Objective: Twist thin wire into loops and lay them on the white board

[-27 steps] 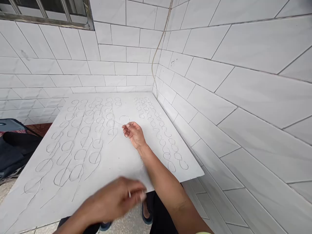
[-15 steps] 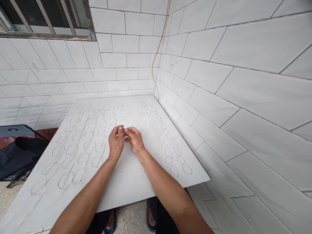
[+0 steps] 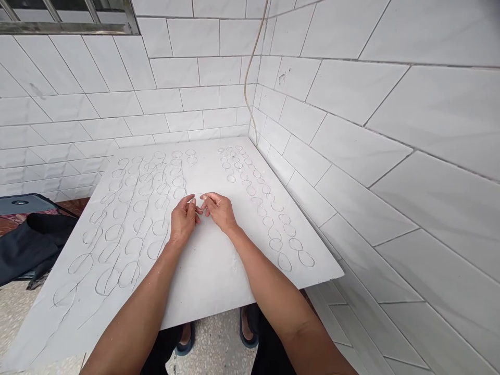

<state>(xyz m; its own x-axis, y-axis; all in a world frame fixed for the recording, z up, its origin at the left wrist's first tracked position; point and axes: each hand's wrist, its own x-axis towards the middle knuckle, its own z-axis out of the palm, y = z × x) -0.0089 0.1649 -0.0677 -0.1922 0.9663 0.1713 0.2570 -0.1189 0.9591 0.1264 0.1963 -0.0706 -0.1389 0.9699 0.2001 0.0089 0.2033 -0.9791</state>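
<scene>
A white board (image 3: 219,271) lies flat in front of me, covered with rows of thin wire loops (image 3: 133,208). My left hand (image 3: 182,220) and my right hand (image 3: 219,210) meet at the board's middle, fingertips pinched together and almost touching. What they pinch is too thin to make out; the wire loop seen there earlier is hidden by the fingers. A second band of smaller loops (image 3: 258,200) runs along the right side of the board.
White tiled walls (image 3: 351,130) close in at the back and right, meeting in a corner where a thin cable (image 3: 250,67) hangs down. A dark bag (image 3: 27,245) lies on the floor at left. My feet (image 3: 183,338) show below the board's near edge.
My left hand has come up from the near edge to join the right hand at mid-board. The single loop beyond the right fingers is no longer visible. The view has tilted slightly.
</scene>
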